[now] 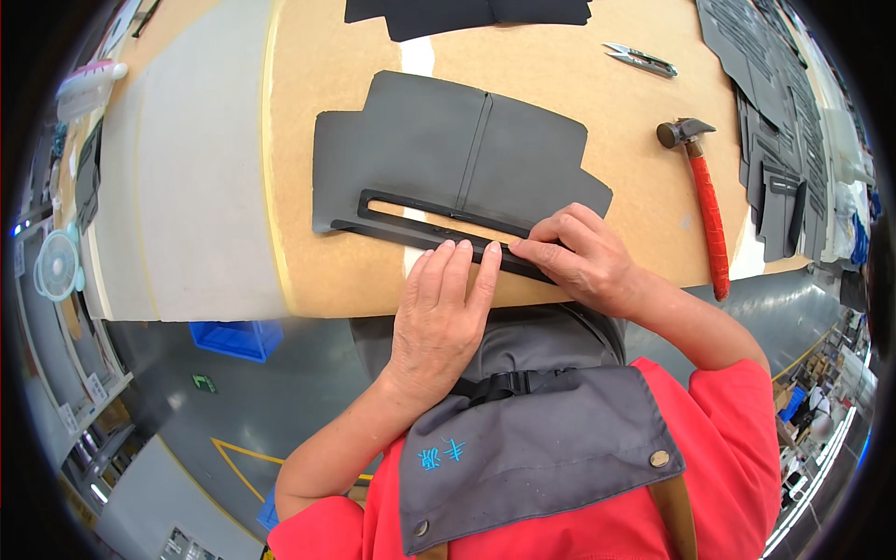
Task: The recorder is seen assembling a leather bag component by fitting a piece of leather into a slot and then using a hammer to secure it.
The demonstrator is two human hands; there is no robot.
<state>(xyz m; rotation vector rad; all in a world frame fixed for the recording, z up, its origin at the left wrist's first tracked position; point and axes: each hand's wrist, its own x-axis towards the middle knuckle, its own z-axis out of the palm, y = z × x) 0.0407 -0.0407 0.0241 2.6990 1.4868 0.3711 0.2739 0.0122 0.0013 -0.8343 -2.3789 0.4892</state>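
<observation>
We're pressing 2 flat, open hands, left hand [441,313] and right hand [576,254], gripping nothing, onto the black slotted template [439,233] running along the desk's [597,177] near edge.

The right hand [577,254] covers the right end of the black template [429,233], so its tip cannot be seen. Stacked dark pieces [770,121] bend into the rim, possibly cut off. Another dark sheet [467,11] is cropped at the top edge.
</observation>
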